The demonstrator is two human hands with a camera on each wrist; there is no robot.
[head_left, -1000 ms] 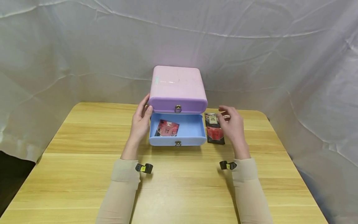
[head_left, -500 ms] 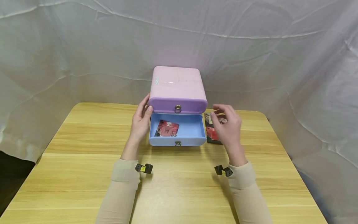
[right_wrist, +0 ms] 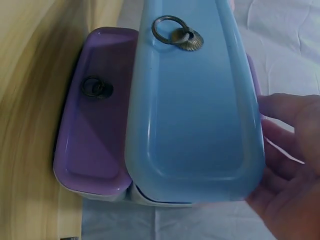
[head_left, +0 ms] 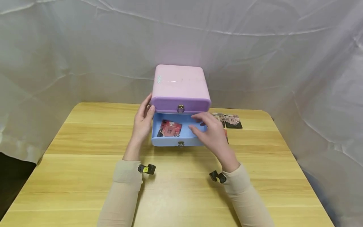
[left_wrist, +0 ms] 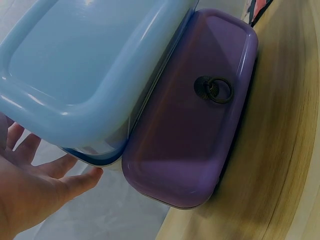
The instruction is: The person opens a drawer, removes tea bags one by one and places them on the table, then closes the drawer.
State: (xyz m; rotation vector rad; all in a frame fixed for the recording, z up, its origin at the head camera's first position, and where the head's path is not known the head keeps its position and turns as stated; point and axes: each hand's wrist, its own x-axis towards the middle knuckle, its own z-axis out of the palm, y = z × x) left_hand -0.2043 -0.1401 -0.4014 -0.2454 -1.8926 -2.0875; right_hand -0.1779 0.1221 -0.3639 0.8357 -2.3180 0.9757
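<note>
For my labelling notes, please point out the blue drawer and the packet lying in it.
Blue drawer (right_wrist: 195, 110): right wrist view, on its front panel.
Packet (head_left: 170, 129): head view, on its printed face.

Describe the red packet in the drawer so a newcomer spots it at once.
Find the pink-topped cabinet at the far side of the table, then its open blue drawer. The red packet lies inside, toward the left end. It is the only packet visible in that drawer; the other packets lie on the table, right of the cabinet.
</note>
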